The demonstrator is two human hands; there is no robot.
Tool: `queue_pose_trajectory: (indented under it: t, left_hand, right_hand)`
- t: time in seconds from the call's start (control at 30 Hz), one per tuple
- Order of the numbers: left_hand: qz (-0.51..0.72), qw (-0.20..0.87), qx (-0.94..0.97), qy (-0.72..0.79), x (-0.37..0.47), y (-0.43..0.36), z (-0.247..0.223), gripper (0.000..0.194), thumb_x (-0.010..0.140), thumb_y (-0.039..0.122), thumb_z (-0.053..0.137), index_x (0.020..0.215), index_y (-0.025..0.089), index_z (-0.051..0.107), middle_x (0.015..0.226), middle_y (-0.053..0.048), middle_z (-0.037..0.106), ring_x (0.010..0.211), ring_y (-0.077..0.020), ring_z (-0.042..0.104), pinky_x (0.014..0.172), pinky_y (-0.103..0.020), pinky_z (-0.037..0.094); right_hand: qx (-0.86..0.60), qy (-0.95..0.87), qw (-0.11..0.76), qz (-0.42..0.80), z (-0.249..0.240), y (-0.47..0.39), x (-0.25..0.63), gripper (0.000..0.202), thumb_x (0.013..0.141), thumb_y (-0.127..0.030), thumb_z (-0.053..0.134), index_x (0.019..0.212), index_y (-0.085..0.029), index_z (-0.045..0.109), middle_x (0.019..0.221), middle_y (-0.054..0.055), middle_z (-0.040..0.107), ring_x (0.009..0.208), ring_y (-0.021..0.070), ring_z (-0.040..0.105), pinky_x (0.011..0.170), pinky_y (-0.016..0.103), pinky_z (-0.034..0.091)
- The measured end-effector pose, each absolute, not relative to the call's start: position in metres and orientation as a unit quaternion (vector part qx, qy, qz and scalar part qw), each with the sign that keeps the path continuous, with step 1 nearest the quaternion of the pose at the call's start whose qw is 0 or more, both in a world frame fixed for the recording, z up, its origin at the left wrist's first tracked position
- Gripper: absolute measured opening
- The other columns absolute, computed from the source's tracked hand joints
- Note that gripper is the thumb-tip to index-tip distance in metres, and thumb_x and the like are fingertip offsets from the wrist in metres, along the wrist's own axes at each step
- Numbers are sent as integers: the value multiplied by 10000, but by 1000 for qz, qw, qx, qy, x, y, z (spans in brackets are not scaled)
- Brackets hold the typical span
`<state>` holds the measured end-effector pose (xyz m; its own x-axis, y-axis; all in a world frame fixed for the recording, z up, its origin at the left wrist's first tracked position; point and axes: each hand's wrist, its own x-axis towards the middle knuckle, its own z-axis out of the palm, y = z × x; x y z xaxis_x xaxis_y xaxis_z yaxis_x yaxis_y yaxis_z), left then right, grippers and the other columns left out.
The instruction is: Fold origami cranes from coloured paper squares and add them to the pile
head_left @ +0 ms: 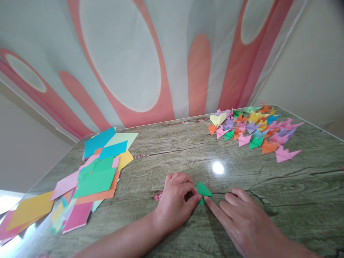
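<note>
A small piece of green folded paper [204, 190] lies on the table in front of me, with an angular outline and a flap at its lower edge. At its left edge, my left hand [178, 195] is closed, thumb and fingertips pinching the paper. From the right, my right hand [242, 218] touches the paper's lower part with the tip of its stretched index finger. Its other fingers are bent back, apart from the paper, and its thumb is hidden.
A loose pile of coloured paper sheets [94, 182] spreads over the table's left side. Several folded paper cranes [244, 127] stand at the back right, with a pale yellow paper heart [218, 118] beside them. A patterned curtain [120, 53] hangs behind the wood-grain table [166, 154].
</note>
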<state>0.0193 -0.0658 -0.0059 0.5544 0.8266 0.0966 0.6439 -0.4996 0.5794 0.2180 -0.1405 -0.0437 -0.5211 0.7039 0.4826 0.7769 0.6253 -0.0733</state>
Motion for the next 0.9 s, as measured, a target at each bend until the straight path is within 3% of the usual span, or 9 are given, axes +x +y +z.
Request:
queue_pose_trajectory:
  t: [0.9]
  left_hand:
    - [188,245,863,399,21,-63,-3,119,828,171,642,710,183,650,828,-8,659,882,-176,577,902,-373,373]
  right_hand:
    - [-441,-874,190,-79,-47,-140,219,473,814,-48,426,1269,-49,554,754,49,623,682,204,514,771,430,349]
